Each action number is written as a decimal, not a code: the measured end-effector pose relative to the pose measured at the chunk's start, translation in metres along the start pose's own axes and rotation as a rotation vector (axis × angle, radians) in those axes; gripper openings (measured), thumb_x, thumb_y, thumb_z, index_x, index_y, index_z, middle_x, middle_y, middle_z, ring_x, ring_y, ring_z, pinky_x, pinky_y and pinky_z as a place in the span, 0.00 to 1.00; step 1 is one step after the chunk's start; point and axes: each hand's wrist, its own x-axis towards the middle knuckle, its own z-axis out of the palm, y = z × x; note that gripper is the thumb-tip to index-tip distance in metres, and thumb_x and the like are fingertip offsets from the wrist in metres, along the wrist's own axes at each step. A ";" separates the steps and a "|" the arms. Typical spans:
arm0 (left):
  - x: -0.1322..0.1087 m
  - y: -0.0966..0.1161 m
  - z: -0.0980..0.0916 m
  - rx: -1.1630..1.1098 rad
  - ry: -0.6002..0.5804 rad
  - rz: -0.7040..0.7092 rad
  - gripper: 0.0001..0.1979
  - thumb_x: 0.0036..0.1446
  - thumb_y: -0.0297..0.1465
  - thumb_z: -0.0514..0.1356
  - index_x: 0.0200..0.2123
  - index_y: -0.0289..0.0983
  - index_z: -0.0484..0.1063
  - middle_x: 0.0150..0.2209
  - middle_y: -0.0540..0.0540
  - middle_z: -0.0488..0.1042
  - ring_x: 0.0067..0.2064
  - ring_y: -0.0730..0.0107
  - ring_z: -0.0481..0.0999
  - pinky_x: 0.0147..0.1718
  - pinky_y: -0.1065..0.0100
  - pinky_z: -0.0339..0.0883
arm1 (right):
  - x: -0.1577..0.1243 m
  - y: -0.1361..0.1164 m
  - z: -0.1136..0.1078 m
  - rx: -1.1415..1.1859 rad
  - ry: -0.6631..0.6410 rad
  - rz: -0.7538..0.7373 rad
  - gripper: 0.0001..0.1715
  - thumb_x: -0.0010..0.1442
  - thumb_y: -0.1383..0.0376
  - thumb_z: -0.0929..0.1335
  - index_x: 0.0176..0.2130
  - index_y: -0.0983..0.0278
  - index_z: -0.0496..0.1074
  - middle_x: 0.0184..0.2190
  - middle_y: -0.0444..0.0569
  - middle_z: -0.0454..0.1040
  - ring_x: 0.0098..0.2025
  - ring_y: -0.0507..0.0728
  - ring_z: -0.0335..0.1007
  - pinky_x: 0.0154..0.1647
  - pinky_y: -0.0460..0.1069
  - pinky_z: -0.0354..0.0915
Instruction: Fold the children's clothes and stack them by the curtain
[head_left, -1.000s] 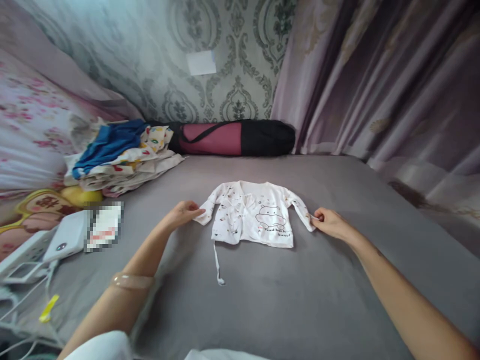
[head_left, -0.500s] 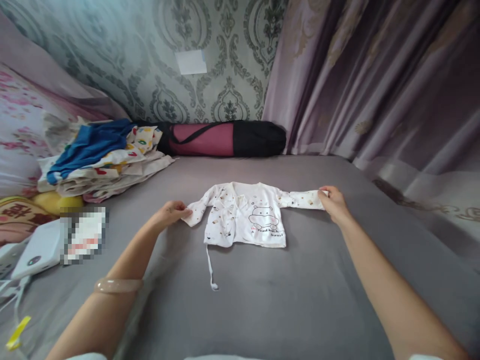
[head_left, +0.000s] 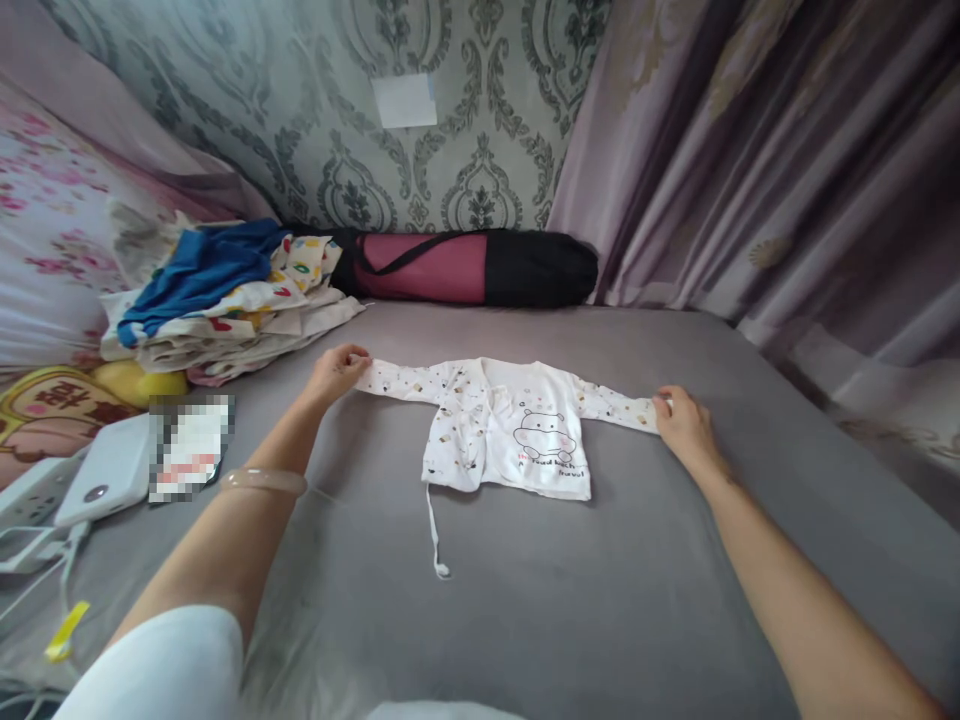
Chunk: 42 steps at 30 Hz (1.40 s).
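From my end, the nearest thing is the string (head_left: 434, 535), trailing over the bed (head_left: 480, 625) from the near edge of the small white shirt (head_left: 510, 430), just as it did half a second ago. The shirt lies flat on the bed between my two hands, its hippo print facing up.

What has just changed is the left sleeve (head_left: 409, 383): it was bent down toward me, and now it runs straight out to the shirt's left. I take that to mean the spreading of the shirt is nearly done, with both sleeves out. My left hand (head_left: 335, 374) is at the end of that sleeve, its grip narrow and pinched on the cuff; it sits farther up beside the shirt than before.

The right sleeve (head_left: 615, 408) was already out half a second back; its cuff now slopes a little more toward me. My right hand (head_left: 684, 430) has its fingers on that cuff, but I can't tell whether its grip pinches the cloth or only presses it.

Farther off, the clothes pile (head_left: 244, 290) beyond the shirt's left and the long bag (head_left: 465, 268) behind it look undisturbed; only my view has shifted.
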 end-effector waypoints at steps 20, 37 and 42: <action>-0.138 0.121 0.081 0.272 -0.469 0.332 0.10 0.53 0.35 0.60 0.35 0.35 0.75 0.31 0.42 0.77 0.36 0.62 0.75 0.32 0.68 0.62 | -0.143 -0.191 -0.009 0.237 -0.493 -0.560 0.09 0.59 0.59 0.66 0.39 0.61 0.70 0.37 0.49 0.75 0.38 0.56 0.70 0.35 0.47 0.59; -0.135 0.140 0.069 0.329 -0.432 0.255 0.07 0.47 0.27 0.59 0.31 0.36 0.76 0.34 0.41 0.78 0.39 0.60 0.76 0.35 0.68 0.65 | -0.102 -0.172 -0.005 0.596 -0.545 -0.405 0.10 0.56 0.62 0.64 0.30 0.64 0.72 0.26 0.44 0.74 0.29 0.53 0.69 0.31 0.46 0.60; -0.125 0.152 0.061 -0.041 -0.604 0.141 0.05 0.47 0.28 0.58 0.25 0.34 0.73 0.21 0.46 0.74 0.26 0.68 0.75 0.26 0.71 0.66 | -0.093 -0.169 -0.015 0.682 -0.514 -0.399 0.11 0.56 0.61 0.65 0.33 0.64 0.74 0.28 0.44 0.76 0.30 0.53 0.69 0.31 0.46 0.61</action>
